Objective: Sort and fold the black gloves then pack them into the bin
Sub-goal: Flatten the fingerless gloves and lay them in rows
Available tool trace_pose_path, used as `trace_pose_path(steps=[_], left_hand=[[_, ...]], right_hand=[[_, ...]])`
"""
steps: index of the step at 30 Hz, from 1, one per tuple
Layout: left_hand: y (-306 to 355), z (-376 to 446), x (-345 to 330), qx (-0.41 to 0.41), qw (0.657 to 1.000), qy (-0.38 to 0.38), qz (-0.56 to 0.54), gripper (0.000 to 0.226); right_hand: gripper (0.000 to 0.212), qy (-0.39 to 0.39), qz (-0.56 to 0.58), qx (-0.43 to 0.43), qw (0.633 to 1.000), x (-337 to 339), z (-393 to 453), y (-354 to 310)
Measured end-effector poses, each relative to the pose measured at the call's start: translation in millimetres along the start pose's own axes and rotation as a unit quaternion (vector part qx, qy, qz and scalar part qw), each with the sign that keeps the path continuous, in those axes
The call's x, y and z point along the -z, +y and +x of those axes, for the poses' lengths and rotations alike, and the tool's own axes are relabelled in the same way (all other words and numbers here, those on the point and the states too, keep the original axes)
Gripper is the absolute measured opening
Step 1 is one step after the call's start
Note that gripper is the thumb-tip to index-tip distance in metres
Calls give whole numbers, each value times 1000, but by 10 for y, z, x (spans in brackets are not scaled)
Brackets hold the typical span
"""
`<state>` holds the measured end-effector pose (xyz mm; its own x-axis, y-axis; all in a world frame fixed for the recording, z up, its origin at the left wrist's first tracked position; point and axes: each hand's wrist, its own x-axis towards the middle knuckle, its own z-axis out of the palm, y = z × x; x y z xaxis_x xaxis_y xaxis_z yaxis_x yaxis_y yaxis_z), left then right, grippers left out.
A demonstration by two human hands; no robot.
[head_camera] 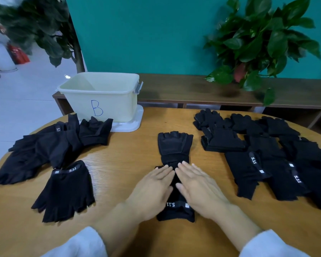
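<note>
Two black fingerless gloves (175,145) lie end to end in the middle of the round wooden table (128,154), the near one showing a "5.11" strap. My left hand (152,190) and my right hand (198,186) press flat on them side by side, fingers straight. A loose heap of black gloves (44,151) lies at the left, with one single glove (67,188) in front of it. More black gloves (267,154) lie in rows at the right. The pale yellow bin (100,97) marked "B" stands open at the back left, on its white lid (135,123).
A low wooden bench (193,89) runs behind the table against a teal wall. A leafy potted plant (258,43) stands on it at the right, and another plant (44,25) stands at the far left beyond the bin.
</note>
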<state>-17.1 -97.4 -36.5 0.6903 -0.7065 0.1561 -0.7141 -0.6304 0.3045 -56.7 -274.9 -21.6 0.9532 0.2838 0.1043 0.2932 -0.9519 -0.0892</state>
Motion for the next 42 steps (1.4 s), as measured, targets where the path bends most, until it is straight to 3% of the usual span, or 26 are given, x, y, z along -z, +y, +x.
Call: trace_pose_path(steps=[2,5,9,16,19,21,24,28,34,42], left_hand=[[-78,-41,-76,6,994,-59,88,60],[-182,-106,-107,12,986,-52,160,71],[-267,-123,-125,42,987,-92,126,99],[-336,-190,-83,76,984,-82,138,114],[-399,-278,39,120,989,-36,82,106],[-435,-364,121,115,992,4,46,94],[-346,-443,207,9,1000,4,9,77],[-169,-461,177,-81,994,-65,33,85],[-141,-442,90,-62,997,-35,13,72],[-40,-445,80,-36,999,-12,-20,68]], right_hand=[[95,-76,14,1,997,-65,-2,2],[87,-94,4,3,996,-129,-30,62],[85,-89,1,9,996,-219,-28,172],[75,-49,8,-17,999,-232,-128,243],[80,-24,56,-15,998,-133,-274,300],[71,17,55,-19,998,-27,-352,288],[52,47,69,16,996,42,-466,170],[72,-21,45,68,996,21,-536,25],[77,-64,52,56,995,47,-541,27],[74,-42,91,48,994,51,-624,43]])
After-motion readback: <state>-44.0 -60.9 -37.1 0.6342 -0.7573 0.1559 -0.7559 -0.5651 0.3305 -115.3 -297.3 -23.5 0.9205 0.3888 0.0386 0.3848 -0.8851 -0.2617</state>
